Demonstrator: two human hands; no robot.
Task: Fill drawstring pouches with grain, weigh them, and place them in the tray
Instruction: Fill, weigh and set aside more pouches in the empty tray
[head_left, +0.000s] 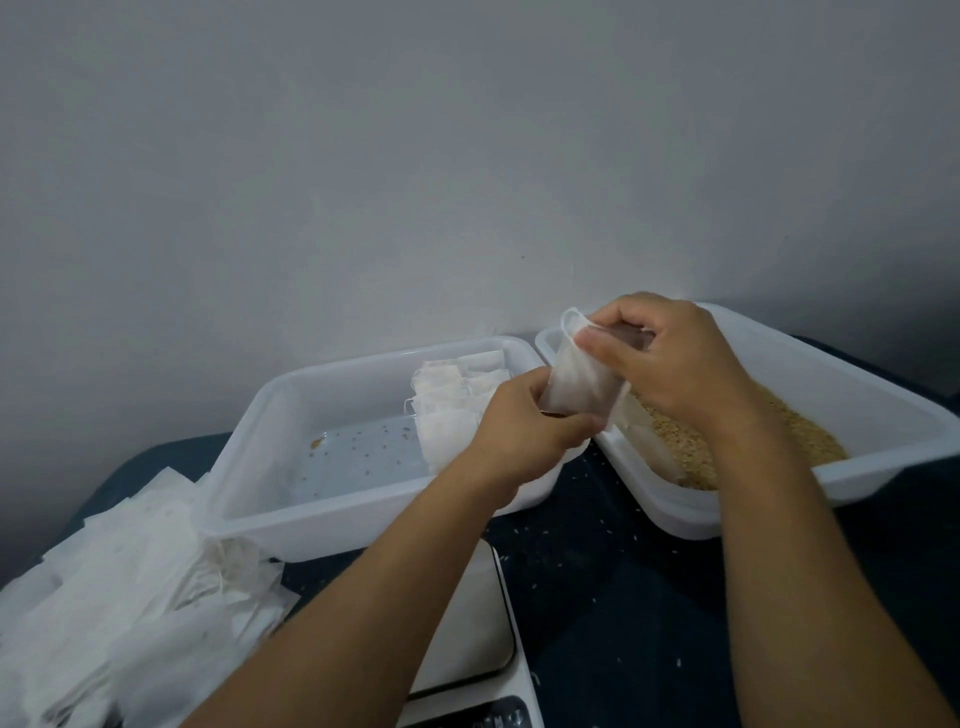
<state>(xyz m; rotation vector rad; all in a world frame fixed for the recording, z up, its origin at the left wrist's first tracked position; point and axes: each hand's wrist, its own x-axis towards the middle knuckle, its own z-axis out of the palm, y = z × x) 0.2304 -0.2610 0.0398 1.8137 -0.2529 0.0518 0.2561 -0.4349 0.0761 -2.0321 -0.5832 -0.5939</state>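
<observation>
Fingers of the left hand (524, 431) pinch the bottom of a white pouch (582, 376); the right hand (670, 353) grips its open mouth. Pouch is held above the gap between the left tray (249, 499), containing filled pouches (452, 400), and the right grain tray (883, 410).

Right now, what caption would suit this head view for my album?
Both hands, left and right, hold a pouch open between the tray and the grain bin.
</observation>
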